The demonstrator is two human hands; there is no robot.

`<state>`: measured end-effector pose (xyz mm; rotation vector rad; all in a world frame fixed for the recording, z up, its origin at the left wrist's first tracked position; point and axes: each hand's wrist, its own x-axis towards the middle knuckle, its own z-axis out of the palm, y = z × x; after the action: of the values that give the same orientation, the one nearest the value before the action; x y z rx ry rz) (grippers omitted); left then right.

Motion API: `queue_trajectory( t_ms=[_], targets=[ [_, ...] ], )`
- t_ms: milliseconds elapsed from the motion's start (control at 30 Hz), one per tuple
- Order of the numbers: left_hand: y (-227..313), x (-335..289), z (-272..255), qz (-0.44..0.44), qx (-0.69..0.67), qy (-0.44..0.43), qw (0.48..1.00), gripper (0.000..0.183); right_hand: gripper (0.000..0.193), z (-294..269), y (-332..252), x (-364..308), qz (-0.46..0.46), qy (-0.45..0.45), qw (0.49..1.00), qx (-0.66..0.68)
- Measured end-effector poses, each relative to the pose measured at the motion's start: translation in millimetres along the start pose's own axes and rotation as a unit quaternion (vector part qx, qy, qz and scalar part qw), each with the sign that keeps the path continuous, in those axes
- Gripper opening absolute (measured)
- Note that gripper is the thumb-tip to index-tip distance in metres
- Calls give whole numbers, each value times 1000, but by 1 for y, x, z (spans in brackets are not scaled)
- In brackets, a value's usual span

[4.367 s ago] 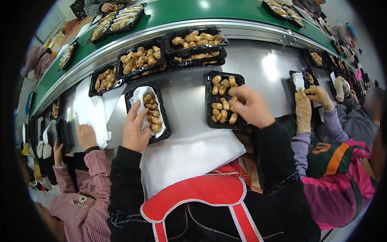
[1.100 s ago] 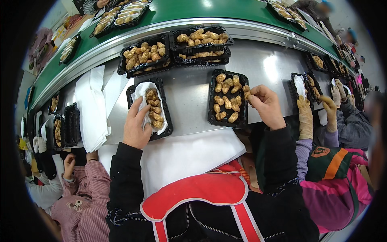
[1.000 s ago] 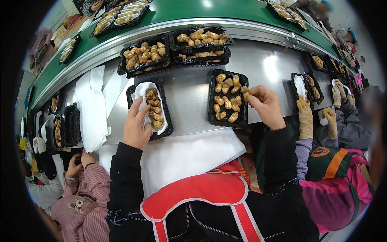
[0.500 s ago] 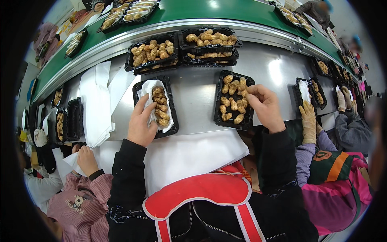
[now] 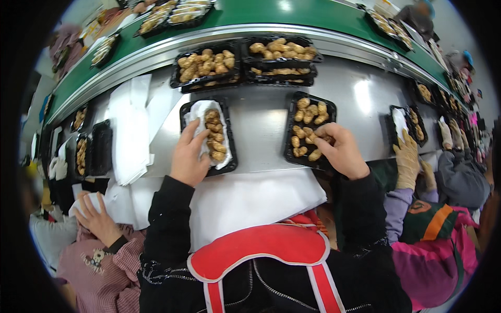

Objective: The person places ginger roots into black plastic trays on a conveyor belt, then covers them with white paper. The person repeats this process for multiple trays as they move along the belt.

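A black plastic tray (image 5: 233, 164) left of centre is lined with white paper (image 5: 197, 112) and holds a column of knobbly brown tuber-like pieces (image 5: 214, 130). Against its left side rests my left hand (image 5: 189, 159), fingers apart, the fingertips on the paper and beside the pieces. Over a second black tray (image 5: 288, 125) to the right, my right hand (image 5: 342, 151) has thumb and fingers closed on a knobbly piece (image 5: 327, 140), partly hidden by the fingers. More loose pieces (image 5: 310, 110) lie in that tray.
Stacked filled trays (image 5: 206, 65) stand against the metal rail of a green conveyor (image 5: 229, 18). White paper sheets (image 5: 128, 130) lie at left and a paper stack (image 5: 250, 201) in front of me. Co-workers' hands (image 5: 99, 219) and gloved hands (image 5: 407, 159) are at either side.
My right hand has moved down toward the near part of the right tray. My left hand stays at the lined tray. The whole view has shifted slightly.
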<state>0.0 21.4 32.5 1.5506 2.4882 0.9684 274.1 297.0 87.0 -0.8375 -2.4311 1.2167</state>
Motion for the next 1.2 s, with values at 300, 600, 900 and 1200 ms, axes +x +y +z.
queue_trajectory(
  t_ms=[300, 600, 900, 1200],
  targets=[
    [1, 0, -1, -9, -4, -5, 1000, 58, 14, 81, -74, 34, -160, -60, 985, 22],
    [-6, 8, 6, 3, -71, 5, 997, 62, 11, 159, -95, 55, -274, -85, 958, -7],
    [-8, 7, 6, 6, -120, 6, 993, 57, 10, 146, -106, 49, -246, -142, 959, -5],
    [-7, 10, 8, 15, -103, 17, 994, 54, 5, 166, -91, 41, -279, -143, 938, -145]
  ],
)
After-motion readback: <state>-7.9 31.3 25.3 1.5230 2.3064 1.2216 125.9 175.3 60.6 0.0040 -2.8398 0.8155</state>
